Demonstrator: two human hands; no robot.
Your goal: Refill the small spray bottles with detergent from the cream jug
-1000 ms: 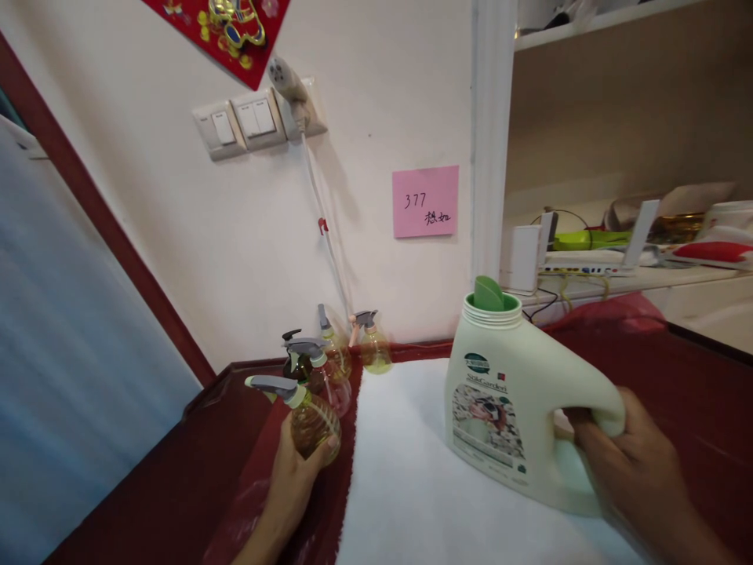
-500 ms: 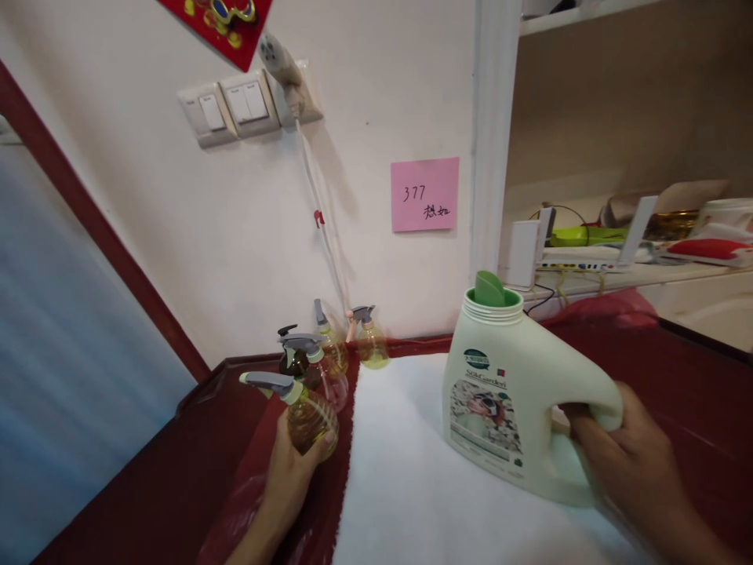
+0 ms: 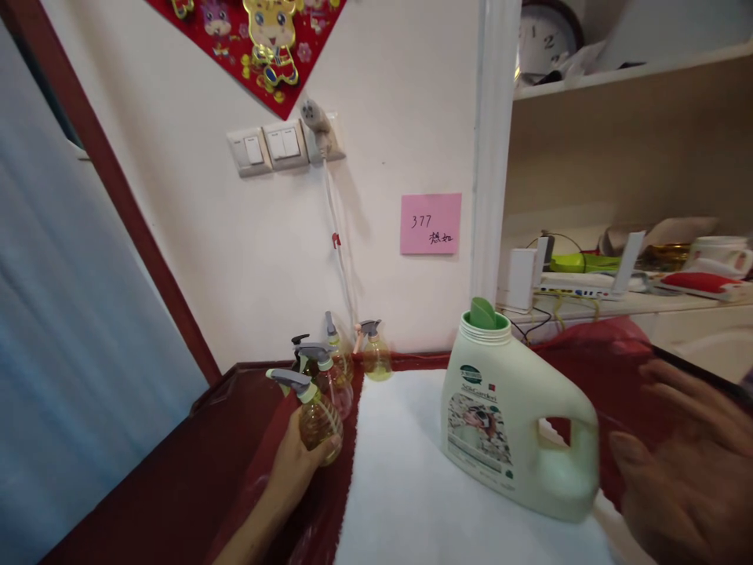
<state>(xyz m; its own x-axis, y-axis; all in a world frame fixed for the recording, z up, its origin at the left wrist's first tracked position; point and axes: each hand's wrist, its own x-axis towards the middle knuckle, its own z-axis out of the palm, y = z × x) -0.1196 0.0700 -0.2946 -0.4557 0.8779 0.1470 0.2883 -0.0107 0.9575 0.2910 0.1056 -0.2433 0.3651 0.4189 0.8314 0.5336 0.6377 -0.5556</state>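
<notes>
Jug (image 3: 491, 400), just one, stands upright on one cloth (image 3: 394, 479), apparently set down and free of both hands; the right hand (image 3: 688, 471), empty and spread wide, is just right of it. All that is left in hand is one sprayer (image 3: 321, 425), left of the jug, wrapped by the left hand (image 3: 297, 464). Farther back, left of the jug, are three more sprayers (image 3: 377, 362) and one dark bottle (image 3: 300, 344).

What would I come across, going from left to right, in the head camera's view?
Blue curtain → front spray bottle in the left hand → rightmost spray bottle → pink sticky note → light-green handled jug → right hand.
</notes>
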